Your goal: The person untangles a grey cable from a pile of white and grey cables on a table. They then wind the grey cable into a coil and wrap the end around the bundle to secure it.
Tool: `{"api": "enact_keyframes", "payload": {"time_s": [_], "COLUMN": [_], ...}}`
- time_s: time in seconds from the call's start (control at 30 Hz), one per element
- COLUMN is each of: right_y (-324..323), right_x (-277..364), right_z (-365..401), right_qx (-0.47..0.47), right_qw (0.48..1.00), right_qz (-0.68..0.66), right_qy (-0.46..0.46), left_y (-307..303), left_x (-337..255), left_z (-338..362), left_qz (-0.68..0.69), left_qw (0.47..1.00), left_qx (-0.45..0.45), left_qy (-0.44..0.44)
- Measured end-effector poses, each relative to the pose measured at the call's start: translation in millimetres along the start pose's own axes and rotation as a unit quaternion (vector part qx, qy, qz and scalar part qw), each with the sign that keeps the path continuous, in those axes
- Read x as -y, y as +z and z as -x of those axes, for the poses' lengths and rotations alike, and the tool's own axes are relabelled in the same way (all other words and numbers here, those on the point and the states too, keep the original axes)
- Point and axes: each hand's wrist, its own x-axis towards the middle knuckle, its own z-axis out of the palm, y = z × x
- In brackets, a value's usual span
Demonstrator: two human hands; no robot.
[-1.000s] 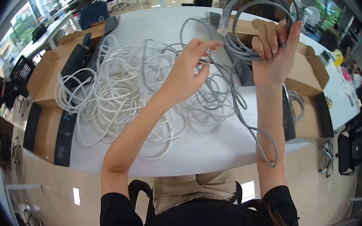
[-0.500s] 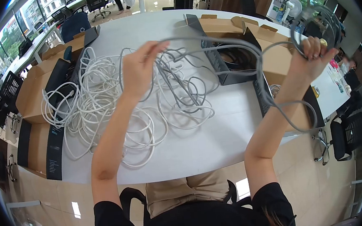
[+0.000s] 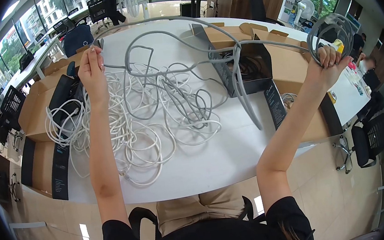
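Observation:
My left hand is raised over the left side of the table, its fingertips pinched on a strand of the grey cable. That cable arches across the table in loose loops to my right hand, raised at the right with its fingers closed round a coil of grey cable. Below the left forearm and to its right, a tangled heap of white cable spreads over the white table. More grey cable lies on top of the white loops near the middle.
An open box stands at the left with a black item inside. Another open box at the back right holds dark cables. A brown cardboard box with white cable is below my right forearm. Chairs, fans and other people are further off.
My left hand has moved left and up, drawing the grey cable into a wider arch. The loops between my hands have risen and shifted. My right hand has barely moved.

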Motion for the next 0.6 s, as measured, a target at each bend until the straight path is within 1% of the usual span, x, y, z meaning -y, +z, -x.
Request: {"api": "enact_keyframes", "payload": {"time_s": [0.03,0.13,0.23,0.27,0.4,0.47,0.53,0.6], "right_y": [4.6,13.7,26.9,25.9,34.1,37.3,41.0,49.6], "right_x": [-4.7,-17.1,-28.7,-30.9,-38.0,-41.4,-45.9,-52.5], "right_z": [2.6,10.0,18.6,19.1,26.3,29.4,32.2,38.7], "right_qx": [-0.004,0.019,0.008,0.031,0.025,0.02,0.005,-0.015], "right_qw": [1.0,0.998,0.998,0.998,0.993,0.991,0.986,0.973], "right_qz": [0.016,0.056,0.062,0.05,0.114,0.13,0.164,0.22], "right_qy": [-0.007,-0.002,0.002,0.006,-0.006,-0.016,-0.032,-0.07], "left_y": [0.8,13.7,22.4,28.0,40.2,48.9,58.9,68.8], "left_x": [-2.8,-15.2,-38.4,-51.9,-67.8,-78.6,-94.9,-96.1], "left_z": [0.1,5.4,15.2,22.2,38.5,50.4,61.9,74.7], "left_qz": [0.013,0.064,0.062,0.102,0.097,0.031,-0.042,-0.093], "left_qw": [1.0,0.996,0.982,0.971,0.934,0.918,0.895,0.88], "left_qx": [0.005,0.067,0.175,0.218,0.344,0.396,0.443,0.453], "left_qy": [-0.009,0.001,0.024,-0.003,0.001,-0.002,0.019,0.103]}}
